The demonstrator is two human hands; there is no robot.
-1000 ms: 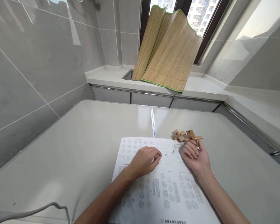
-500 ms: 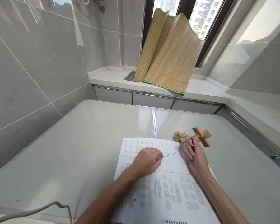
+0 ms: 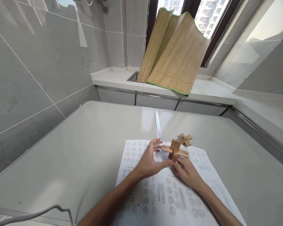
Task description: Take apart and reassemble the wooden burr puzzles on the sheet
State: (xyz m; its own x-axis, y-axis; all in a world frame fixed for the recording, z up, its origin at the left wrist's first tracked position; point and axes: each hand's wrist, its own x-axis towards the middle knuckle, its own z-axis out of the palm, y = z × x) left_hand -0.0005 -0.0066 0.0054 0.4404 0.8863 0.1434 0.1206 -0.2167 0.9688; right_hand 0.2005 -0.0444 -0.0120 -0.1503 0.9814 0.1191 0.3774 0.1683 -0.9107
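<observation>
My right hand [image 3: 187, 173] grips a wooden cross-shaped puzzle piece [image 3: 175, 145] from below, holding it over the printed sheet. The piece has several flat arms and a small dark mark on its upright one. On its left side my left hand [image 3: 150, 162] is open, with fingers and thumb spread around the piece. The left thumb tip reaches its lower part; whether it presses there I cannot tell. Just behind lies a second wooden cross piece [image 3: 185, 139], at the far edge of the paper sheet [image 3: 165, 201], which is covered in small printed diagrams.
A pale table [image 3: 96, 141] with a metal seam [image 3: 158, 125] spreads beneath the sheet. A grey cable [image 3: 49, 207] curves at the lower left. Behind, a folded bamboo mat [image 3: 174, 62] leans on a white ledge [image 3: 110, 78] beside the window.
My right hand has brought the wooden cross piece left and nearer, over the sheet. My left hand has uncurled and moved up beside it. The view has shifted slightly.
</observation>
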